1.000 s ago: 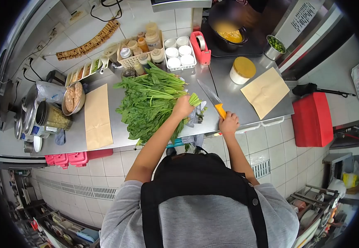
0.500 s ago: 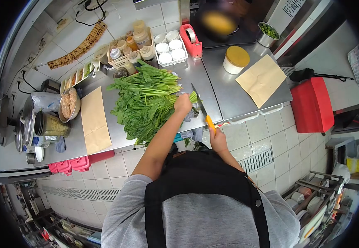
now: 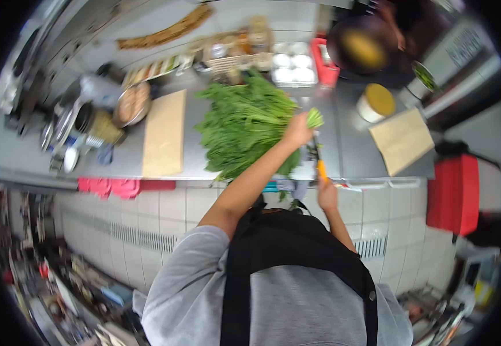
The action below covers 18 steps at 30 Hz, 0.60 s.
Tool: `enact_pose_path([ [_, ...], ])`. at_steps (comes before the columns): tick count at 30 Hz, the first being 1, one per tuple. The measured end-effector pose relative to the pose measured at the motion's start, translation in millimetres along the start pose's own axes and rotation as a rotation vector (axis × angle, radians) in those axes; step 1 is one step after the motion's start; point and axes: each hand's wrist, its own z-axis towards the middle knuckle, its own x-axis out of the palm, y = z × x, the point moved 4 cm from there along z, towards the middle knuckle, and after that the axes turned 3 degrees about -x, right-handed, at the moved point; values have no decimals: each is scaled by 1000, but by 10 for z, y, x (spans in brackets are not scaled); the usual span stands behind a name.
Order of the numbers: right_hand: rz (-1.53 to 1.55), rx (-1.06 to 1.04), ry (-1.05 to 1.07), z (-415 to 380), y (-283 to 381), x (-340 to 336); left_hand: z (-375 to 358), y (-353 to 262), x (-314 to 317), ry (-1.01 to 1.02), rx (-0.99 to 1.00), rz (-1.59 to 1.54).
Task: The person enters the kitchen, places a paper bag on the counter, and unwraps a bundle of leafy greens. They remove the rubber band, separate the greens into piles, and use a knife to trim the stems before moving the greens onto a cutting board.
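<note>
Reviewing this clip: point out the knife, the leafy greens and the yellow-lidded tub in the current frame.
Knife (image 3: 322, 169): head view, on its orange handle.
Leafy greens (image 3: 230, 118): head view, on the leaves, away from the stem ends.
Yellow-lidded tub (image 3: 379, 99): head view, on the lid.

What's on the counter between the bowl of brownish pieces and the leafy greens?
A flat brown sheet beside the bowl, then a bare strip of counter up to the greens; head view.
</note>
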Motion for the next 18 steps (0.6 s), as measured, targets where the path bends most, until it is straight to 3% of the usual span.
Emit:
enact_pose_path([
  [2, -5, -16, -20, 25, -54, 36, 48, -158, -556, -173, 135, -158],
  [4, 4, -81, -32, 46, -68, 38, 36, -370, -1311, 8, -198, -586],
  [5, 12, -100, -47, 48, -97, 49, -49, -488, -1771, -57, -233, -569],
  [10, -31, -112, -53, 117, -328, 117, -467, -415, -3681, -271, -135, -108],
  [11, -18, -91, -51, 110, -340, 115, -509, -260, -3956, -306, 6, -61],
  [12, -7, -69, -50, 105, -355, 121, -569, -81, -4189, -357, 23, 150],
  [13, -9, -69, -45, 101, -362, 139, -644, 79, -4351, -390, 201, 428],
  [15, 40, -66, -64, 100, -424, 179, -820, 406, -4449, -243, 37, 573],
  [18, 40, -49, -78, 66, -451, 230, -1074, 1395, -4390, 38, -170, 734],
])
